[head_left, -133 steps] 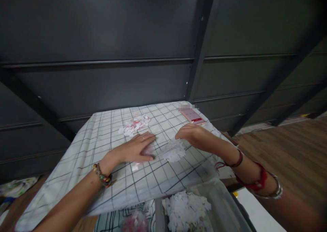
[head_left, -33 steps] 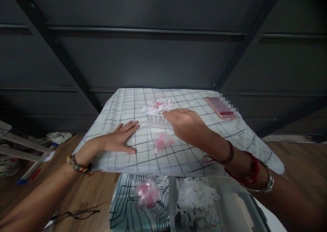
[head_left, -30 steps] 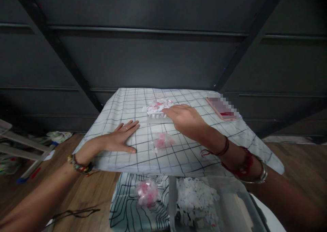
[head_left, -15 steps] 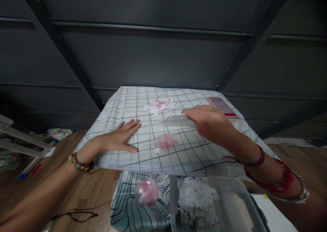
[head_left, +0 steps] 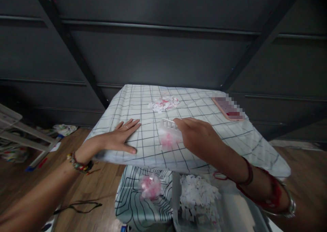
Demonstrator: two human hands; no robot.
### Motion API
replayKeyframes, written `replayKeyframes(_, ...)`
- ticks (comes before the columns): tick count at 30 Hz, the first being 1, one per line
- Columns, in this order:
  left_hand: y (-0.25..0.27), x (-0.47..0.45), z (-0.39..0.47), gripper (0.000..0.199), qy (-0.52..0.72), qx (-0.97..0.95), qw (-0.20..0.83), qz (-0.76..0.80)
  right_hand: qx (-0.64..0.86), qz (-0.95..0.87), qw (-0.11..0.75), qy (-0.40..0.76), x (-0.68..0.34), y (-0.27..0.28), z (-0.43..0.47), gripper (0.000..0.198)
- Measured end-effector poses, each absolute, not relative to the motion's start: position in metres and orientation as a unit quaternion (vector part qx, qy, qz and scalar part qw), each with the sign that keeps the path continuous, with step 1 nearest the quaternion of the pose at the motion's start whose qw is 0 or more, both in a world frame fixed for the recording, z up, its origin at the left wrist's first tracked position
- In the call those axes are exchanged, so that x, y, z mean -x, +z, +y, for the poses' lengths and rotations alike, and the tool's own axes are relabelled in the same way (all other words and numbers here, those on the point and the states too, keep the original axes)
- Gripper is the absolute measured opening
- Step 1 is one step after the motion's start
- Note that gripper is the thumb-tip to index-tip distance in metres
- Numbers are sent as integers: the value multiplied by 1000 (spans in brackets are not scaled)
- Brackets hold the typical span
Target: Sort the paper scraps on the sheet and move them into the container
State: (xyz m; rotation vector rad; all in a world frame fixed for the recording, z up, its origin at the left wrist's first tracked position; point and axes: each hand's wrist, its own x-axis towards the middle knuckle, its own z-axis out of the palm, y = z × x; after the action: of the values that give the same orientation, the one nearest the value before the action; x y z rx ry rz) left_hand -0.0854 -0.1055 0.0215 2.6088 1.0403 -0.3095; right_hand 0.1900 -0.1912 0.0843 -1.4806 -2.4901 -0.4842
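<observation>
My left hand [head_left: 120, 136] lies flat on the checked tablecloth [head_left: 138, 96], fingers spread, holding nothing. My right hand [head_left: 195, 133] is closed on a thin white slotted plastic piece [head_left: 167, 124], gripped by its right end. That piece stands tilted just behind a small clear bag with pink bits [head_left: 167, 141] and partly overlaps it; whether they touch I cannot tell. Farther back on the cloth lies a loose heap of white and pink paper scraps [head_left: 165, 103].
A phone in a pink case [head_left: 228, 108] lies at the table's right. Below the front edge are another clear bag of pink bits [head_left: 150, 187] on a patterned cloth and a plastic box [head_left: 175, 198] of white paper scraps [head_left: 198, 194]. A step ladder [head_left: 28, 136] stands left; a dark panel [head_left: 158, 55] rises behind.
My right hand has brought the slotted piece left and nearer, from above the middle of the cloth to the clear bag. My left hand stays flat. The view has shifted slightly.
</observation>
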Motion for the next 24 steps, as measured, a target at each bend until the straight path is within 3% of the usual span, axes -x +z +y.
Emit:
replayKeyframes(6,18,100,-109,106,-114,-910,151,370,431,-885,96,-151,-167,89,-202,29)
replayKeyframes(24,20,107,-112,107,-95,-899,188,383,328,-917,183,-130,-143,94,-233,23)
